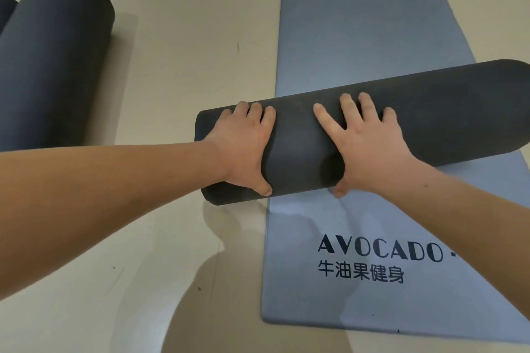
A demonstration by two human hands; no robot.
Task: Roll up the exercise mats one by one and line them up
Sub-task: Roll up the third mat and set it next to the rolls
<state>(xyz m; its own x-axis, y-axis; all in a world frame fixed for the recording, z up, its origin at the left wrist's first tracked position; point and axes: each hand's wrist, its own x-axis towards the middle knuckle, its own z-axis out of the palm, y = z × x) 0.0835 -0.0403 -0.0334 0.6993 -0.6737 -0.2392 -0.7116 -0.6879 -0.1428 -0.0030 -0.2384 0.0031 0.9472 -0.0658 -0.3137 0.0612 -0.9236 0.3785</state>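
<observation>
A dark grey rolled mat [430,112] lies crosswise over a flat blue-grey mat [372,31] printed with "AVOCADO". Its left end juts out past the flat mat's left edge onto the floor. My left hand [243,149] grips the roll near that left end, fingers over the top and thumb underneath at the front. My right hand [370,146] lies on the roll's middle with fingers spread over the top and the thumb tucked under the front. A second rolled dark mat [57,66] lies on the floor at the far left.
The end of a further dark roll [5,8] shows at the left edge, touching the second roll. Beige floor [186,51] lies between the rolls and the flat mat, and also in front at the lower left.
</observation>
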